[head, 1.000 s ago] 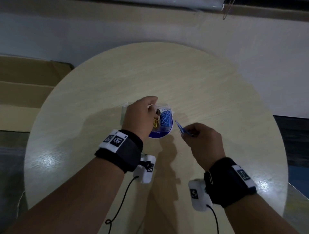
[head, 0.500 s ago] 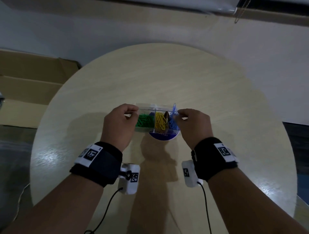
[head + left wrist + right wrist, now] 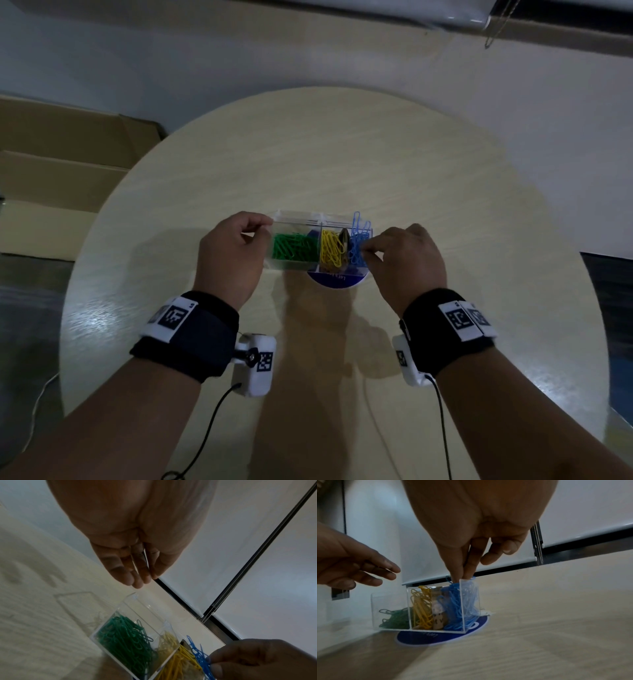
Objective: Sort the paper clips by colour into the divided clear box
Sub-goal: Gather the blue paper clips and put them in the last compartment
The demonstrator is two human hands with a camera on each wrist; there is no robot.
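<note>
From above, the clear box (image 3: 318, 228) sits near the middle of the round table (image 3: 342, 154), on a blue sticker (image 3: 337, 281). Green clips (image 3: 294, 246) fill the left part, yellow clips (image 3: 331, 248) the middle, blue clips (image 3: 360, 245) the right. The left hand (image 3: 233, 257) is at the left end of the box with its fingers curled; I cannot tell if they touch it. The right hand (image 3: 407, 263) has its fingertips at the blue pile.

From the left wrist, the left hand (image 3: 135, 555) hangs above the box (image 3: 130, 612), fingers close together and fairly straight, holding nothing.

From the right wrist, the right hand (image 3: 471, 550) has thumb and finger pressed together, dipped into the blue clips (image 3: 462, 601). It looks like a pinch on a blue clip, but the tips are hidden in the pile.

To do this well, push the clip down gently so none spring out, and keep the box still.

A small brown thing (image 3: 438, 615) stands between yellow and blue; I cannot tell what it is.
</note>
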